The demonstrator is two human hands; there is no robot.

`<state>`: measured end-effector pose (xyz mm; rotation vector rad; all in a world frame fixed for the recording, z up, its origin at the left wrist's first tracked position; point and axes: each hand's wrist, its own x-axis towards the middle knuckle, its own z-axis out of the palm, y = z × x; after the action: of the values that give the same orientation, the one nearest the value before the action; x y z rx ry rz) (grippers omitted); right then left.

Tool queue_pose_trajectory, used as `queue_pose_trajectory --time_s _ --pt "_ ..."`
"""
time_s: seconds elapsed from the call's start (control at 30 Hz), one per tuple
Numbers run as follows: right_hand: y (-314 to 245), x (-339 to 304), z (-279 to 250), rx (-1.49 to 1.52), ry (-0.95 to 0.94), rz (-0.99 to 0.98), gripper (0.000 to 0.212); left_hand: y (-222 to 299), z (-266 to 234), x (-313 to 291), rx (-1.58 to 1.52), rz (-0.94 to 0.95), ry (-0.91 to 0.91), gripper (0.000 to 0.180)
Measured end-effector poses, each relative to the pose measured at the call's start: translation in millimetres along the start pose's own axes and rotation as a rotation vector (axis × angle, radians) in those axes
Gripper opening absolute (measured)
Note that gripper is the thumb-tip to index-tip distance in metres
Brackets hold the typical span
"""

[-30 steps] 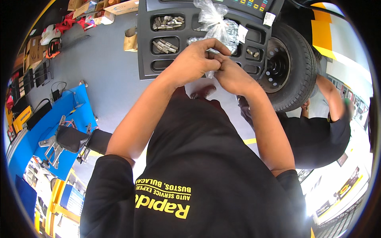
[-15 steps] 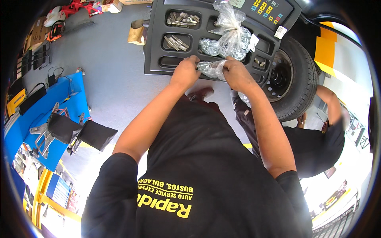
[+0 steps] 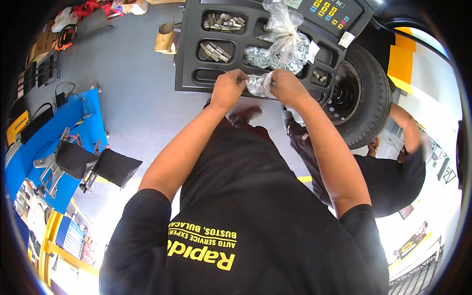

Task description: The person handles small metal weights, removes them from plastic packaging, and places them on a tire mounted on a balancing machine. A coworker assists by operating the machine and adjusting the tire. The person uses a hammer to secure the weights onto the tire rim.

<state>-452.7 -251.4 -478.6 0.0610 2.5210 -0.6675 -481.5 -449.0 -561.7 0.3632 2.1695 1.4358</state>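
A small clear plastic bag (image 3: pixel 259 85) with greyish pieces in it is stretched between my two hands at the front edge of a dark grey moulded tray (image 3: pixel 187 78). My left hand (image 3: pixel 227 91) pinches its left end with closed fingers. On the other side, my right hand (image 3: pixel 290 88) grips the right end. Just beyond, a bigger knotted plastic bag (image 3: pixel 286 37) full of silvery pieces lies across the tray's compartments. Two compartments at the left hold short metal pieces (image 3: pixel 216 51), which look like wheel weights.
A button panel (image 3: pixel 329 14) sits at the tray's back right. Right of the tray stands a tyre on a black steel rim (image 3: pixel 366 98), with a co-worker (image 3: pixel 393 182) crouched beside it. A cut-open brown container (image 3: pixel 166 39) is by the tray's left side. Blue equipment (image 3: pixel 88 118) stands at left.
My hands have drawn slightly closer together, and the small bag between them looks shorter and more bunched. The whole view has shifted a little.
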Motion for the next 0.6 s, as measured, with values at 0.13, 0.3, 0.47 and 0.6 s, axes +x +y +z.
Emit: queue_pose_trajectory --time_s 0.13,0.3,0.47,0.6 --pt "8 4 19 -0.062 0.07 0.002 0.011 3 6 -2 0.091 0.007 0.046 0.014" --pt "8 1 26 -0.026 0.039 -0.09 0.012 8 9 -4 0.261 0.018 0.066 0.014" --pt "-2 -2 25 -0.175 0.09 0.061 0.016 7 7 -6 0.406 0.067 0.01 0.015" --pt "-5 -4 19 -0.157 0.163 0.193 0.015 6 8 -6 0.461 0.086 -0.004 0.016"
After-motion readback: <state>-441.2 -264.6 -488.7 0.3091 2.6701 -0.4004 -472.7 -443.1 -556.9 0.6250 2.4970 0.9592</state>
